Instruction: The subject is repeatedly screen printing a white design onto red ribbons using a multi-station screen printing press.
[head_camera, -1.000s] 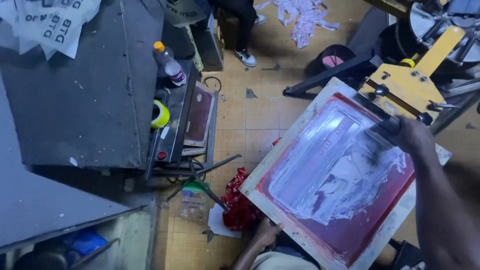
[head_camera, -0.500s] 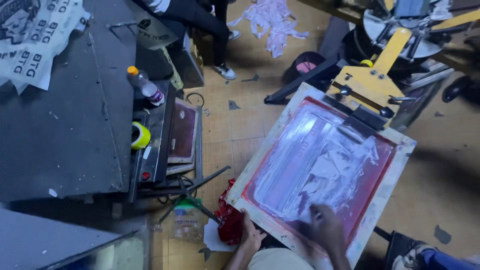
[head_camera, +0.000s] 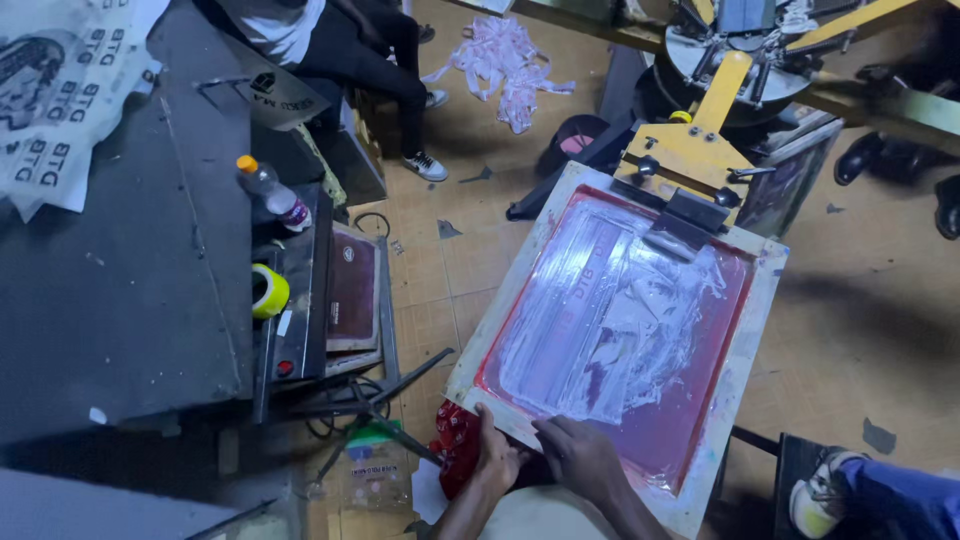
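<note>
While both your hands sit at the near edge of the frame, here is how things stand:

Screen: your wood-framed printing screen (head_camera: 612, 330) lies tilted across the view, clamped at its far end by the yellow press arm (head_camera: 700, 150); its red-bordered mesh is smeared with pale ink.

Left hand: your left hand (head_camera: 495, 455) curls over the frame's near corner, fingers wrapped on the wood, just beside a red rag (head_camera: 455, 450) bunched under that corner.

Right hand: your right hand (head_camera: 580, 455) lies mostly flat on the near rail and the mesh edge, fingers spread, gripping nothing that can be seen. The two hands are close but not touching.

Smudge risk: your right fingertips rest right by the wet ink; I judge that a slide inward would drag it across the stencil or onto your skin.

Frame risk: if you lift unevenly from one corner, the screen could twist against the clamp.

Snag risk: the rag sits so near the corner that it may catch under the frame.

Surroundings: a tape roll (head_camera: 268, 290) and a bottle (head_camera: 268, 190) rest on the dark table (head_camera: 120, 300) to your left, well apart from the screen; another person's shoe (head_camera: 825, 490) is near the right corner.
</note>
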